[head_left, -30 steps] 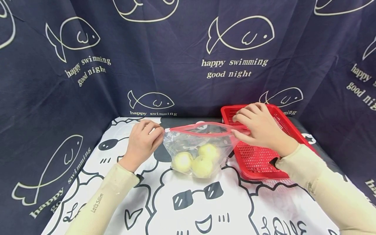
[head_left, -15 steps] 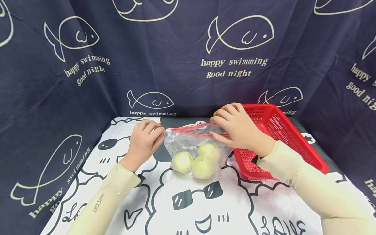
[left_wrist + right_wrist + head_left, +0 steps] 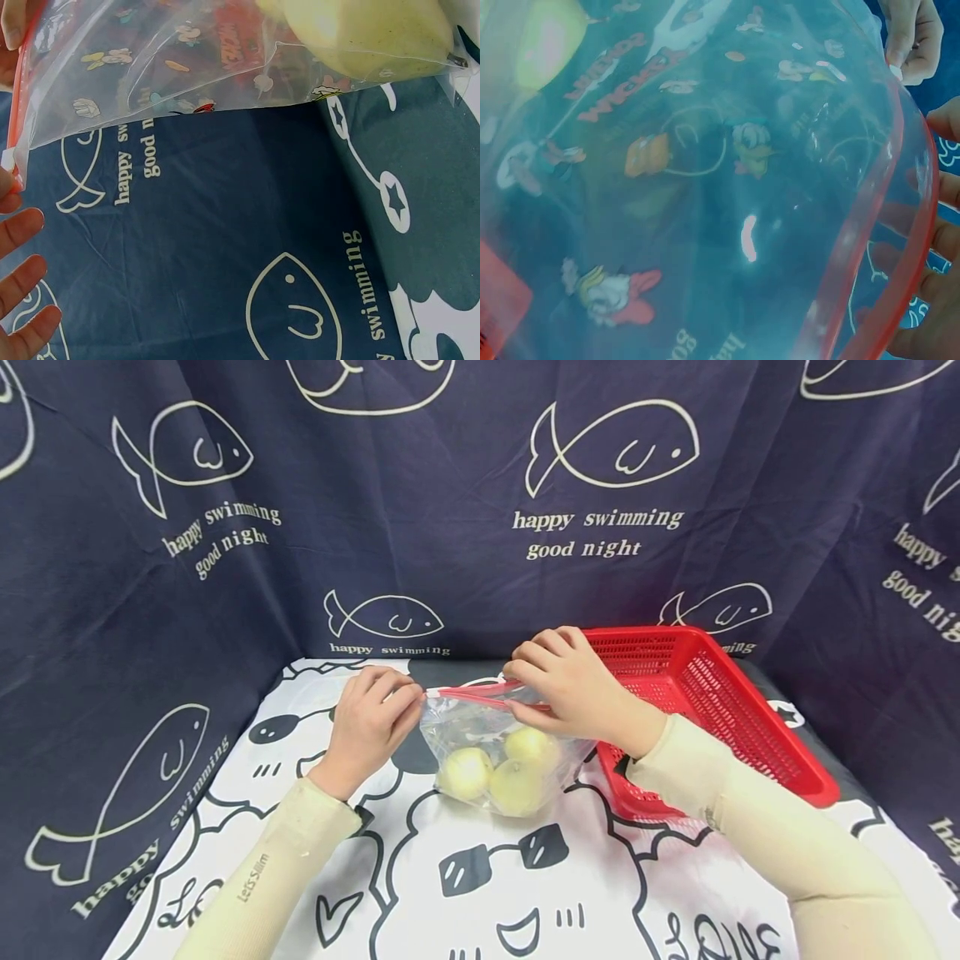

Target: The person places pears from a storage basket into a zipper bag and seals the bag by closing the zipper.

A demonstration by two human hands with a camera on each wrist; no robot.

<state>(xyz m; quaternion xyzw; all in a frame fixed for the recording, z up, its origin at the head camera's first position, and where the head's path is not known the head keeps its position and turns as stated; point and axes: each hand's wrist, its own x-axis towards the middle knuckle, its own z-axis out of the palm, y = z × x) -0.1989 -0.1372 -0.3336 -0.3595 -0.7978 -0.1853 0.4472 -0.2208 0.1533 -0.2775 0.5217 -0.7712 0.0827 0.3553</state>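
A clear zip bag [image 3: 450, 739] with a red zip edge and printed cartoon figures stands upright on the cloth. Inside it lie three pale yellow, round fruits [image 3: 467, 773], their exact kind unclear. My left hand [image 3: 372, 722] pinches the bag's left top corner, by the small white slider [image 3: 8, 159]. At the bag's mouth, my right hand [image 3: 573, 689] holds the red edge, thumb on the near side and fingers on the far side. In the right wrist view, the two red strips [image 3: 922, 247] stand apart beside the fingers. The bag's right top corner is hidden behind my right hand.
A red perforated basket [image 3: 750, 710] stands at the right, partly behind my right forearm and the bag. White cloth [image 3: 510, 893] with black cartoon drawings covers the table. A dark blue fish-print curtain [image 3: 480, 527] rises at the back and sides.
My right hand has slid left along the red edge, toward my left hand, uncovering more of the basket. The visible mouth has narrowed. My left hand and the fruits have stayed almost still.
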